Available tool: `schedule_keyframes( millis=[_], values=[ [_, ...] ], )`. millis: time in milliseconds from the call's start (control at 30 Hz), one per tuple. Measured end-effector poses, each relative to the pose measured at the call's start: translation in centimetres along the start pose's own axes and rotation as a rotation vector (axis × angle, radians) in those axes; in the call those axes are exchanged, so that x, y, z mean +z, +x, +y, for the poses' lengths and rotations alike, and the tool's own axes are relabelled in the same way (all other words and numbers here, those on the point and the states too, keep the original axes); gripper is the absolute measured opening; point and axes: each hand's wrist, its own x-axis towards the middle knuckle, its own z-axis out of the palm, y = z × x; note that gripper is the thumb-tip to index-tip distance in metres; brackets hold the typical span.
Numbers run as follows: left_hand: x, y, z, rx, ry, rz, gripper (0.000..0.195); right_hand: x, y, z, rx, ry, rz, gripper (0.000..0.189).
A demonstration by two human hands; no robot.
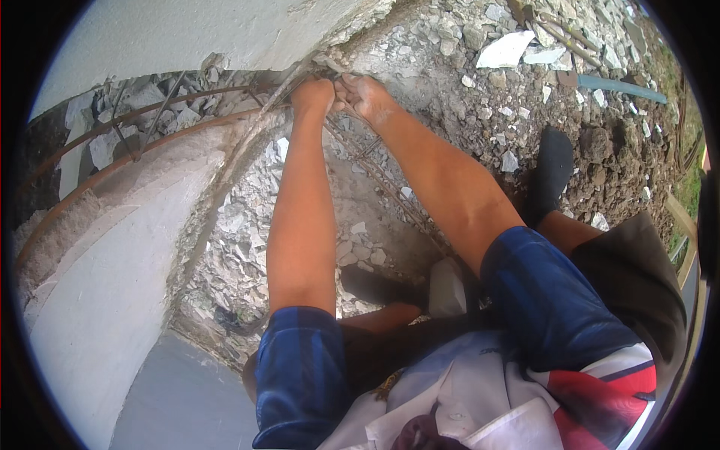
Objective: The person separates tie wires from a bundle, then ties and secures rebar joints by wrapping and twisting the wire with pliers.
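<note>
My left hand (313,97) is closed in a fist at the upper end of a rebar cage (368,158), beside the broken wall corner. Close against it, my right hand (365,98) has its fingers curled around the same bars. The fingertips of both hands are partly hidden, so any small wire between them cannot be made out. From under the hands, the cage's thin steel bars and a stirrup run diagonally down to the right over dusty rubble. Rusty curved bars (185,101) with stirrups enter from the left, through a gap in the wall.
A painted concrete wall (197,34) overhangs the top left, with a lower wall section (118,253) beneath the gap. Broken concrete (242,225) surrounds my dark-covered feet (554,166). A blue-handled tool (619,88) and white chunks (505,49) lie on soil at the upper right.
</note>
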Motion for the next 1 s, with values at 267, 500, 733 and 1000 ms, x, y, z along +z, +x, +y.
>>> schedule_keyframes(
  millis=[267,500,733,1000],
  values=[
    [-0.2,0.2,0.1,0.011,0.035,0.015,0.033,0.0,1.3,0.5,-0.016,0.104,0.003,0.011],
    [0.2,-0.5,0.0,0.023,-0.087,0.037,0.034,0.1,1.0,0.3,-0.042,-0.003,0.069,0.014],
    [-0.3,0.2,0.0,-0.009,0.037,-0.006,0.03,-0.9,-0.1,0.1,0.02,-0.061,-0.068,0.017],
    [-0.1,1.0,-0.1,0.043,0.227,-0.015,0.031,-0.3,0.0,-0.5,0.049,-0.032,0.044,0.019]
  ],
)
